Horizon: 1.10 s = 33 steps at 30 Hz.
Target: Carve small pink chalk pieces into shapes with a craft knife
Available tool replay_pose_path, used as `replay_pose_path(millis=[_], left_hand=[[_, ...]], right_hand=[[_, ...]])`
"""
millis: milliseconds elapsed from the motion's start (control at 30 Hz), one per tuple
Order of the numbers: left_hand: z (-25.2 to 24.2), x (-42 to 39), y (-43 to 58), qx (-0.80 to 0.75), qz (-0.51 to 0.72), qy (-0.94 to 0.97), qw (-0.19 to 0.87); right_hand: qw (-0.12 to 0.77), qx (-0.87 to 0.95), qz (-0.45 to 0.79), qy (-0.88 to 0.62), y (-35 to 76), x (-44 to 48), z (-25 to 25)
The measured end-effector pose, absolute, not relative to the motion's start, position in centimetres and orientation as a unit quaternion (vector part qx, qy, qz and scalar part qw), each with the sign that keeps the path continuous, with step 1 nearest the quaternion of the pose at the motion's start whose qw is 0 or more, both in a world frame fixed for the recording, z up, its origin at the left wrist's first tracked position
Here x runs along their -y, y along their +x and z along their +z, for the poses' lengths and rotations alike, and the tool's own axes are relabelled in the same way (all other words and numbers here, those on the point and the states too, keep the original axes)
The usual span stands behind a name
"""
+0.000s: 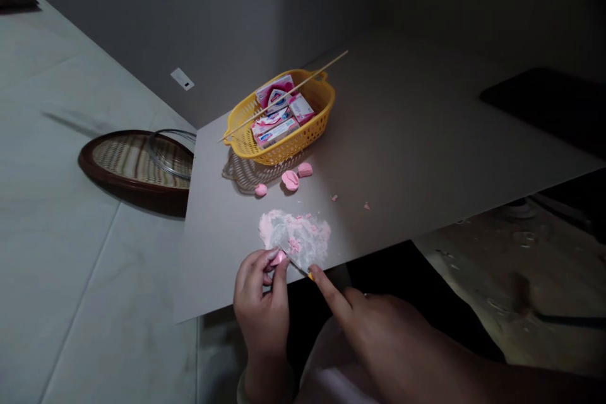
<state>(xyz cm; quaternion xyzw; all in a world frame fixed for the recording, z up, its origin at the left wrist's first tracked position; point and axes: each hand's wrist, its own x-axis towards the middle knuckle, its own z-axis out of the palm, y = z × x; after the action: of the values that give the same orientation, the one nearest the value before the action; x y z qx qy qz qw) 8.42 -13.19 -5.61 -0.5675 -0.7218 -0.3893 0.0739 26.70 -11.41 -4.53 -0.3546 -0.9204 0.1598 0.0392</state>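
My left hand [262, 290] pinches a small piece of pink soap [279, 257] between thumb and fingers, near the front edge of the grey board. My right hand [353, 306] is closed around a knife [298, 267], its index finger stretched along the yellow handle; most of that handle is hidden in the palm. The thin blade points left and reaches the soap. Just beyond both hands lies a patch of pink shavings and powder [310, 227]. Farther back are a round soap chunk [290, 180], a squarish soap chunk [305, 170] and a small soap lump [261, 190].
Behind the chunks stands a yellow plastic basket [284, 153] with several pink-and-white boxes [277, 131]. A thin wooden stick [326, 67] rests across its rim. To the left, a brown oval-framed stool or chair [127, 180] is on the tiled floor. Tiny crumbs [334, 198] dot the board.
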Motion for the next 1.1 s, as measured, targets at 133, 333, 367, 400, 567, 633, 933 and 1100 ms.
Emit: replay_pose_path(millis=[133, 333, 367, 400, 567, 633, 933, 1100], left_hand=[[-5.4, 13.4, 8.2, 0.725, -0.394, -0.561, 0.064], [-5.4, 14.1, 7.5, 0.746, -0.408, -0.525, 0.024], [-5.4, 14.2, 7.4, 0.750, -0.413, -0.516, 0.011], [-5.5, 14.3, 7.3, 0.753, -0.419, -0.508, -0.001], [-5.7, 14.3, 7.2, 0.761, -0.438, -0.477, -0.044], [-5.6, 14.3, 7.1, 0.764, -0.436, -0.472, -0.050], [-4.9, 14.1, 7.0, 0.760, -0.411, -0.501, -0.046], [-4.6, 14.0, 7.0, 0.747, -0.405, -0.526, -0.031]], right_hand=[[-0.010, 0.921, 0.145, -0.361, 26.4, 11.1, -4.6], [0.007, 0.911, 0.176, -0.373, 27.2, 11.2, -5.1], [0.019, 0.911, 0.182, -0.370, 27.4, 11.3, -5.2], [0.030, 0.911, 0.185, -0.366, 27.5, 11.3, -5.4], [0.059, 0.913, 0.198, -0.351, 28.0, 11.6, -5.7], [0.072, 0.917, 0.193, -0.341, 28.1, 11.7, -5.6], [0.028, 0.933, 0.137, -0.332, 27.4, 11.4, -5.1], [-0.009, 0.930, 0.120, -0.346, 26.4, 11.2, -4.2]])
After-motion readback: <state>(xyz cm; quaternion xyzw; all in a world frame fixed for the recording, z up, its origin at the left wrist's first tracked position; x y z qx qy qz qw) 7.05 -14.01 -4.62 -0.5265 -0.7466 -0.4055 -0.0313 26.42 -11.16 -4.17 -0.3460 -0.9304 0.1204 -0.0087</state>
